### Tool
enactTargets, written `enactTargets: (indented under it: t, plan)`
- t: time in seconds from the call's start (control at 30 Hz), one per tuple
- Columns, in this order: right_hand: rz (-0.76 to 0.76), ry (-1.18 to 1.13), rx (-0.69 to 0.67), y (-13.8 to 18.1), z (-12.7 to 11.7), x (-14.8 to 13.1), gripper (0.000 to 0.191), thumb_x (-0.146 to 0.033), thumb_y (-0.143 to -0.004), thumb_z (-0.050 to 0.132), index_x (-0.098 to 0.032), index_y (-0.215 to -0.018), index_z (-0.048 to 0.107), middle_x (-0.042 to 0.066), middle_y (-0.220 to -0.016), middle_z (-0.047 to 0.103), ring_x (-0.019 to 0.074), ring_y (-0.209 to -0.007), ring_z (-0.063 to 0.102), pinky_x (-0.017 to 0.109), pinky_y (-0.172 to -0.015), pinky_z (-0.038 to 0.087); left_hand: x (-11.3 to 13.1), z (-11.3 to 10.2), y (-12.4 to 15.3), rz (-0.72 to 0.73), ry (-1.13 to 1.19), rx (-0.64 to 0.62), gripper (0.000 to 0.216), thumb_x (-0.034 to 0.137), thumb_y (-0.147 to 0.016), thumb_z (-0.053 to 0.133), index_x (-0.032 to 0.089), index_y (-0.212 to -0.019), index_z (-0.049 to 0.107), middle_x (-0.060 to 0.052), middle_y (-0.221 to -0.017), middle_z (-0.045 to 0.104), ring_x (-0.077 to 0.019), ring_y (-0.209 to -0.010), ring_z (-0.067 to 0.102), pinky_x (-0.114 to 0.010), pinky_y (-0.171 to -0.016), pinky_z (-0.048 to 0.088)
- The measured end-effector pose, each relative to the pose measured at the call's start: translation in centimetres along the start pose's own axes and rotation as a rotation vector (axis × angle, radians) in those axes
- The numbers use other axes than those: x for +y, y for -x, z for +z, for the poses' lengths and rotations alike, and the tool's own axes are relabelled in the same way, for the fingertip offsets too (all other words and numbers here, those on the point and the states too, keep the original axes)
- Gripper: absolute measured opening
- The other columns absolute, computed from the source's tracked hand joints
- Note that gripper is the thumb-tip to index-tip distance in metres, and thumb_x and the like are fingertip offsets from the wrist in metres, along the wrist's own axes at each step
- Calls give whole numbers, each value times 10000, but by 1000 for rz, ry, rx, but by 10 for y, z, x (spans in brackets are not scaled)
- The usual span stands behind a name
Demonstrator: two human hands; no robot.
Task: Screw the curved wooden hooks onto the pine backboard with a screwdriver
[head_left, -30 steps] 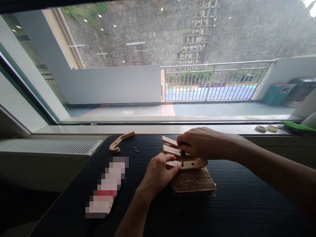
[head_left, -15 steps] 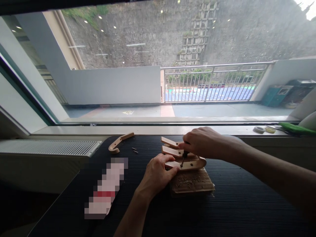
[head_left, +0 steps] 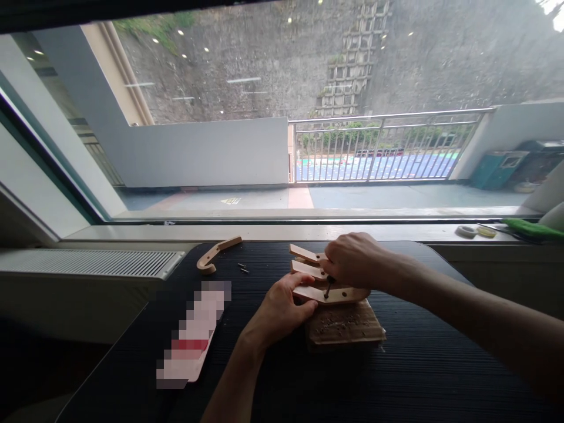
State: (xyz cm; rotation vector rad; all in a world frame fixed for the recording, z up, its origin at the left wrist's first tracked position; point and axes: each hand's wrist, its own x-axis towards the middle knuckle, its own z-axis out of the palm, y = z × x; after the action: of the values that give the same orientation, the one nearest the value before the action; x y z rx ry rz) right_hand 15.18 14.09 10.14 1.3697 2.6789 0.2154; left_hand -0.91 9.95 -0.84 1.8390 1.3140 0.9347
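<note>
My right hand [head_left: 352, 257] is closed round a screwdriver [head_left: 329, 284], its shaft pointing down at a hole in the nearest wooden hook [head_left: 337, 295]. The tool's handle is mostly hidden in my fist. With thumb and fingers my left hand [head_left: 286, 299] pinches the left end of that same hook. Behind it lie two similar hooks, a middle one [head_left: 306, 270] and a far one [head_left: 304, 253], partly covered by my right hand. Under the nearest hook is a brown block [head_left: 346, 329] that looks like wood or cardboard, its top pitted with small marks or bits.
A loose wooden hook [head_left: 217, 255] and a few screws [head_left: 243, 268] lie at the dark table's [head_left: 423, 352] far left. A pale, blurred-out strip [head_left: 194, 335] rests left of my left arm. Tape rolls [head_left: 466, 232] and a green item [head_left: 533, 228] sit on the windowsill.
The view has shifted slightly. My right hand has turned a little on the screwdriver and sits slightly lower, while my left hand keeps its hold on the hook.
</note>
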Motion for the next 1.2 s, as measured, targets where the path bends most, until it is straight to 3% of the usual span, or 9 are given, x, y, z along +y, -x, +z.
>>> enactTargets:
  t: [0.23, 0.43, 0.57, 0.7, 0.8, 0.87, 0.93, 1.03, 1.2]
  plan:
    - [115, -555, -53, 30, 7, 43, 477, -544, -855, 384, -156, -687, 604, 4, -557, 514, 96, -496, 402, 232, -472, 288, 5, -7, 2, -51, 121, -44, 348, 250, -727, 620, 215, -1066, 549, -1, -1000, 664, -166, -899, 621, -262, -809, 476]
    - [173, -929, -68, 55, 55, 59, 457, -527, -892, 309, -166, -851, 587, 8, -695, 538, 104, -557, 439, 227, -510, 353, 3, -2, 1, -64, 3, -4, 280, 305, -741, 614, 218, -1000, 553, 1, -963, 657, -155, -805, 625, -259, -740, 472]
    - [209, -830, 10, 63, 58, 64, 440, -520, -896, 318, -178, -900, 595, 9, -725, 556, 115, -592, 465, 238, -534, 361, 6, -1, 2, -5, -245, 97, 344, 371, -714, 651, 267, -1032, 574, 8, -1015, 638, -186, -868, 611, -306, -789, 459]
    - [136, -552, 145, 72, 30, 53, 277, -451, -863, 452, -232, -923, 610, -14, -738, 602, 114, -606, 490, 237, -551, 341, 10, -3, 3, 77, -535, 365, 300, 394, -740, 625, 228, -988, 603, -28, -900, 609, -224, -893, 568, -365, -804, 444]
    - [69, -389, 244, 71, 17, 39, 171, -350, -855, 486, -224, -852, 602, -20, -751, 610, 109, -620, 497, 239, -559, 313, 14, 3, 3, 226, -619, 519, 171, 317, -815, 546, 204, -919, 623, -46, -915, 599, -216, -915, 544, -418, -899, 401]
    - [50, -312, 256, 67, 16, 32, 174, -323, -864, 470, -204, -797, 578, -10, -739, 605, 113, -617, 494, 245, -550, 291, 19, 13, 4, 373, -607, 454, 146, 250, -848, 497, 210, -906, 626, -35, -956, 613, -196, -952, 541, -449, -1013, 316]
    - [57, -263, 246, 62, 17, 29, 198, -318, -873, 448, -195, -764, 559, -2, -724, 596, 117, -604, 486, 252, -540, 274, 23, 25, 5, 473, -589, 272, 159, 211, -858, 476, 215, -922, 622, -18, -989, 626, -182, -997, 537, -452, -1078, 246]
    - [79, -264, 219, 56, 19, 29, 213, -326, -872, 443, -194, -746, 554, 1, -711, 590, 116, -586, 474, 254, -531, 260, 26, 41, 8, 468, -592, 115, 202, 205, -849, 483, 212, -1008, 608, -27, -1043, 625, -201, -1036, 528, -470, -1092, 234]
    - [59, -300, 179, 56, 20, 30, 231, -316, -874, 432, -185, -733, 560, 14, -705, 589, 118, -598, 473, 254, -549, 273, 24, 49, 11, 411, -591, 65, 210, 234, -852, 487, 225, -1029, 598, -18, -1037, 623, -209, -1034, 526, -532, -1108, 156]
